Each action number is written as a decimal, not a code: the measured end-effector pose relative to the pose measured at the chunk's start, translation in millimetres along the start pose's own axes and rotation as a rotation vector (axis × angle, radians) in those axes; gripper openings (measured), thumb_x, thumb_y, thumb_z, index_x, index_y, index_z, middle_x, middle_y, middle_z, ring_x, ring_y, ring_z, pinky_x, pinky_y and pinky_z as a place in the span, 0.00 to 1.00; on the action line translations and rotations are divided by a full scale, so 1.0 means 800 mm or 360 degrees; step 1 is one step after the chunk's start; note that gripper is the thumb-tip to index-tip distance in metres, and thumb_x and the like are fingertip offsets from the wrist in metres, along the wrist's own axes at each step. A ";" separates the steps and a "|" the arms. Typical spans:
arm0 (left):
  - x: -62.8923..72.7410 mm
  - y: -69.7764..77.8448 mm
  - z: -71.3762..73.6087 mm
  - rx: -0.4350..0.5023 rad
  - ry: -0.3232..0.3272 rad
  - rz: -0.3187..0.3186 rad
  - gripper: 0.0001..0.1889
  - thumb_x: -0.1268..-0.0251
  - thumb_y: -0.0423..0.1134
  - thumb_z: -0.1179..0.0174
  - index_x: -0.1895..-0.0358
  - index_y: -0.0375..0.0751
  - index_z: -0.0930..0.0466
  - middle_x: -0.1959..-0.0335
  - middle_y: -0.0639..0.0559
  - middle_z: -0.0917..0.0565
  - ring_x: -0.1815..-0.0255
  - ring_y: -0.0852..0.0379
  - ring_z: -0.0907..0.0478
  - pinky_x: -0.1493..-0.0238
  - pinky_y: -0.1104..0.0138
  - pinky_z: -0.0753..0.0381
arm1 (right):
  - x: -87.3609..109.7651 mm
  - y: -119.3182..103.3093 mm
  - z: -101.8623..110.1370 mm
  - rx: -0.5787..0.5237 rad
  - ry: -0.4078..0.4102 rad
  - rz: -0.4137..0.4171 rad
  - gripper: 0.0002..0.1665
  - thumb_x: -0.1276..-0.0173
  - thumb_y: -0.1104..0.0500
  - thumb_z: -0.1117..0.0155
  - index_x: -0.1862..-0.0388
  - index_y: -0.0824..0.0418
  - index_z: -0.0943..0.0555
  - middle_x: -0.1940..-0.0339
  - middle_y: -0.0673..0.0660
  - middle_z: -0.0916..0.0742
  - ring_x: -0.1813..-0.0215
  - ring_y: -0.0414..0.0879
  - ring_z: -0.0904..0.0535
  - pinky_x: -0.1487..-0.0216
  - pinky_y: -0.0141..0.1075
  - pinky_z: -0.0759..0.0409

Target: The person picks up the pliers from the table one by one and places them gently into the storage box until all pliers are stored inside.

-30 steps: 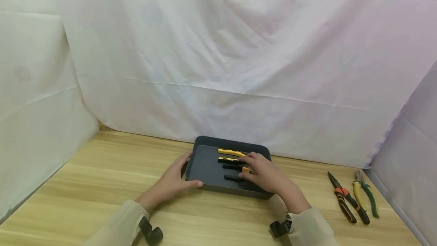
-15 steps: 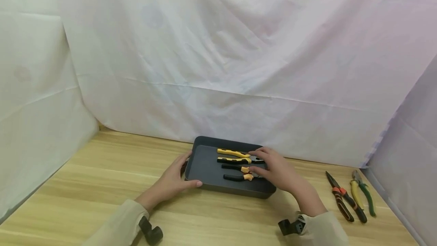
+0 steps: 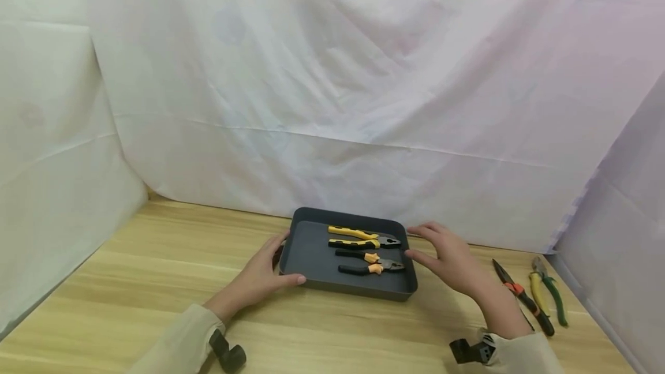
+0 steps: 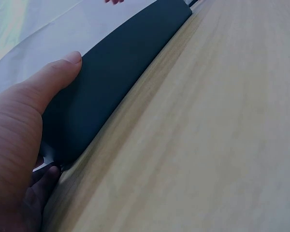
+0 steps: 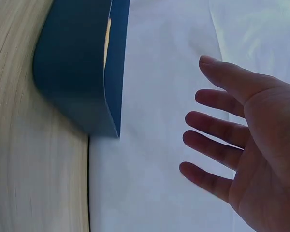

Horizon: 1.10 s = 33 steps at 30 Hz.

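Observation:
A shallow dark grey tray (image 3: 306, 253) sits on the wooden table near the cloth. Inside lie two pliers, one above the other: combination pliers with yellow-and-black handles (image 3: 375, 243) and a pair with black-and-orange handles (image 3: 375, 269). Their heads point right. My left hand (image 3: 257, 273) holds the tray's near left corner; in the left wrist view its thumb (image 4: 63, 72) lies on the front wall, other fingers round the corner. Just off the tray's right side is my right hand (image 3: 452, 258), fingers spread and holding nothing, as the right wrist view also shows.
To the right on the table (image 3: 171, 281) lie long-nose pliers with black-and-red handles (image 3: 530, 303), partly behind my right forearm. Beside them are pliers with one yellow and one green handle (image 3: 556, 299). White cloth (image 3: 312, 74) hangs behind and at both sides.
My right hand has moved right, from over the pliers to outside the tray, uncovering their heads. The pliers stay in the tray. My left hand keeps its hold on the corner.

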State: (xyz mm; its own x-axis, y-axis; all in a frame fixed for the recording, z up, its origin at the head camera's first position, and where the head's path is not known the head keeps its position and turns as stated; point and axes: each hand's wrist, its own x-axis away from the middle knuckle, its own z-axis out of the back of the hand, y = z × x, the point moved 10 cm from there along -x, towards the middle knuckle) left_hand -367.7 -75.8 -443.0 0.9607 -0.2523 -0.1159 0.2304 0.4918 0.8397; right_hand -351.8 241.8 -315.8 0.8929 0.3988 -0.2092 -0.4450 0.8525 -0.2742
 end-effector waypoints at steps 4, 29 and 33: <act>0.001 0.001 0.002 -0.0008 0.0004 0.0003 0.59 0.49 0.61 0.24 0.18 0.46 0.50 0.19 0.38 0.43 0.22 0.36 0.37 0.25 0.42 0.34 | 0.015 0.021 0.014 -0.0005 -0.0019 -0.0144 0.31 0.26 0.44 0.37 0.31 0.56 0.24 0.35 0.62 0.20 0.36 0.63 0.22 0.44 0.60 0.18; -0.003 0.000 0.001 -0.0001 -0.0008 -0.0014 0.59 0.49 0.61 0.25 0.18 0.44 0.50 0.20 0.37 0.41 0.24 0.36 0.34 0.26 0.43 0.32 | 0.096 0.150 0.063 0.0141 -0.0009 -0.0751 0.57 0.30 0.29 0.43 0.24 0.73 0.39 0.32 0.84 0.32 0.40 0.79 0.28 0.55 0.67 0.22; -0.002 -0.001 0.003 -0.0030 -0.0007 -0.0019 0.59 0.49 0.62 0.25 0.18 0.45 0.50 0.20 0.37 0.41 0.24 0.36 0.35 0.26 0.42 0.32 | 0.098 0.163 0.068 0.0156 -0.0025 -0.0758 0.56 0.29 0.30 0.43 0.24 0.75 0.40 0.33 0.86 0.33 0.41 0.80 0.28 0.55 0.68 0.22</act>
State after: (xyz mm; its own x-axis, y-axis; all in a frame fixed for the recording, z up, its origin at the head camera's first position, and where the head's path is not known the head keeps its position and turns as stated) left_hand -369.4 -77.5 -442.3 0.9573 -0.2616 -0.1233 0.2446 0.5045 0.8281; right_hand -335.7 402.6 -317.2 0.9970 -0.0388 -0.0674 0.0210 0.9690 -0.2461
